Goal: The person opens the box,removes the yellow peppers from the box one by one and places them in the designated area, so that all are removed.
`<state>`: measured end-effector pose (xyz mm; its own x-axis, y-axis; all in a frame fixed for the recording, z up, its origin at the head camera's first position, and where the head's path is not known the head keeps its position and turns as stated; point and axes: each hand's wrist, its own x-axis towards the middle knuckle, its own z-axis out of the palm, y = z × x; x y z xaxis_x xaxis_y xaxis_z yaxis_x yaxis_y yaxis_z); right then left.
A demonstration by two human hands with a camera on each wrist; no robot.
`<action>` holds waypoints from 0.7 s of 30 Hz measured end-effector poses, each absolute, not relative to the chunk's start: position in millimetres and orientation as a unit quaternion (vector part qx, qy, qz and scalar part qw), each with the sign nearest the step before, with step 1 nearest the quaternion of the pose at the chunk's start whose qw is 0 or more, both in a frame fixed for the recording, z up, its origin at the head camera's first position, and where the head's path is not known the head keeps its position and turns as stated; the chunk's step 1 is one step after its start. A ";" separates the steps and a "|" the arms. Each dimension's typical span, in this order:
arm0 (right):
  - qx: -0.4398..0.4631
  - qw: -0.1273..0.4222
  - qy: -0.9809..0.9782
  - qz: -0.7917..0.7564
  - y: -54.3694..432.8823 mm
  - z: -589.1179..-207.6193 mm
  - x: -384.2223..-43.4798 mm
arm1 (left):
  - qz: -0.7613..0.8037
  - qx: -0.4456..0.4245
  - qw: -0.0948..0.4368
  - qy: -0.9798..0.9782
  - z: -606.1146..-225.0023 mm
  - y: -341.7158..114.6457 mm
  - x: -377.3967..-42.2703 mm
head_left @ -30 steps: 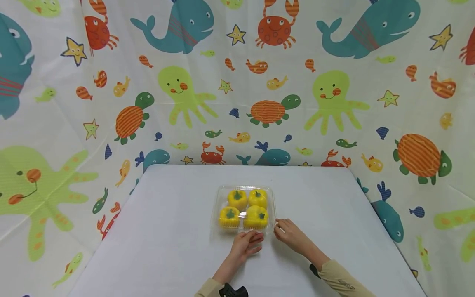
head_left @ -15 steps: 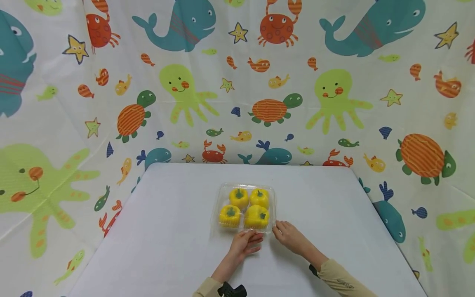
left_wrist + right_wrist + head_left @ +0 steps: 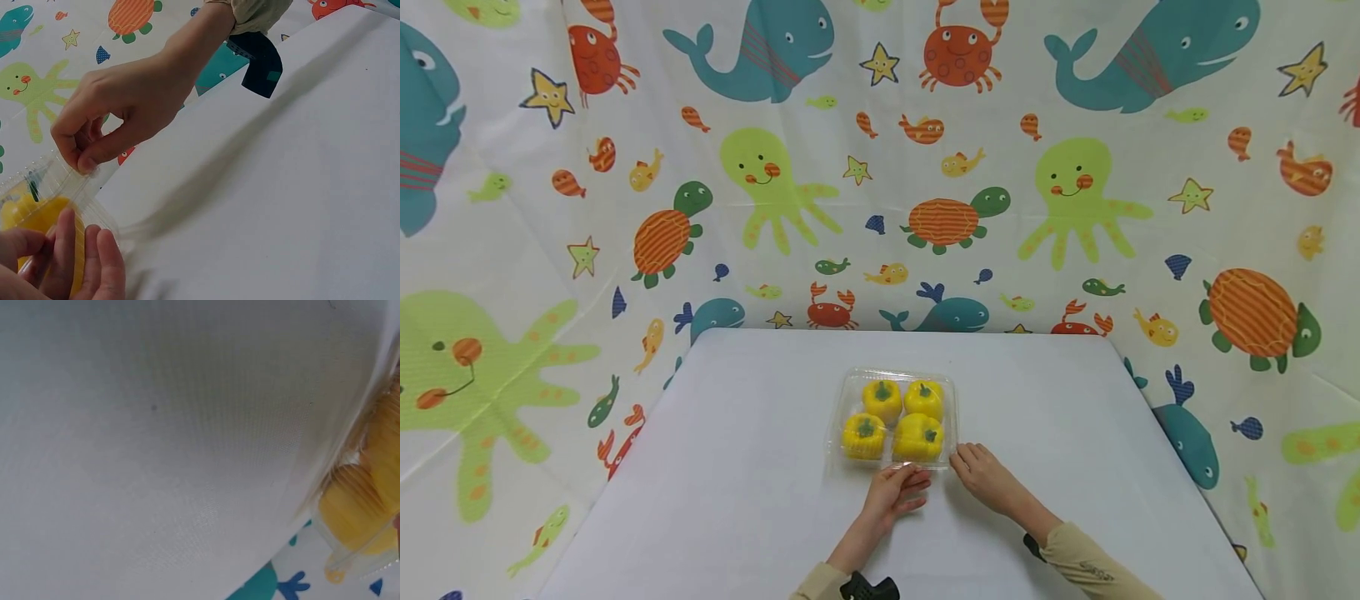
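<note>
A clear plastic clamshell box (image 3: 891,373) rests on the white table with several yellow bell peppers (image 3: 882,402) inside. The peppers have green stems and sit in two rows. My left hand (image 3: 891,492) is at the middle of the box's front edge, thumb and index finger pinching the rim, its other fingers loosely stretched. At the front right corner, my right hand (image 3: 988,479) pinches the plastic edge between thumb and curled fingers, seen closer in the left wrist view. The right wrist view catches only the box's side with yellow pepper (image 3: 353,519) behind ribbed plastic.
The white tabletop (image 3: 752,500) spreads around the box on all sides. A sea-animal patterned cloth (image 3: 865,283) hangs behind the table and along both sides. Dark straps (image 3: 870,586) with cameras sit at the wrists, below beige sleeves.
Both hands keep their grip at the box's front edge and front right corner. The glare across the lid's front has faded, and the head view has shifted slightly.
</note>
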<state>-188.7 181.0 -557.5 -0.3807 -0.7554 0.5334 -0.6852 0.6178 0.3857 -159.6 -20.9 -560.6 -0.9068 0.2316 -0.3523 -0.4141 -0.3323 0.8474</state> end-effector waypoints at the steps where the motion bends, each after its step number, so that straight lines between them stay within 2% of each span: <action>1: 0.434 0.347 -0.830 -0.051 180.7 -557.2 -188.8 | 0.812 -0.085 0.198 0.542 -561.0 -20.7 -159.6; 12: 0.442 0.349 -0.824 -0.066 180.3 -554.9 -191.6 | 0.806 -0.099 0.193 0.551 -560.7 -19.4 -158.9; 21: 0.443 0.371 -0.816 -0.025 180.3 -561.8 -196.1 | 0.809 -0.105 0.195 0.544 -562.4 -19.3 -161.2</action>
<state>-196.1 180.3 -561.8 -0.3320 -0.7419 0.5825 -0.7049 0.6055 0.3695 -161.2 -19.3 -562.4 -0.9013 0.2015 -0.3834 -0.4311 -0.3314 0.8392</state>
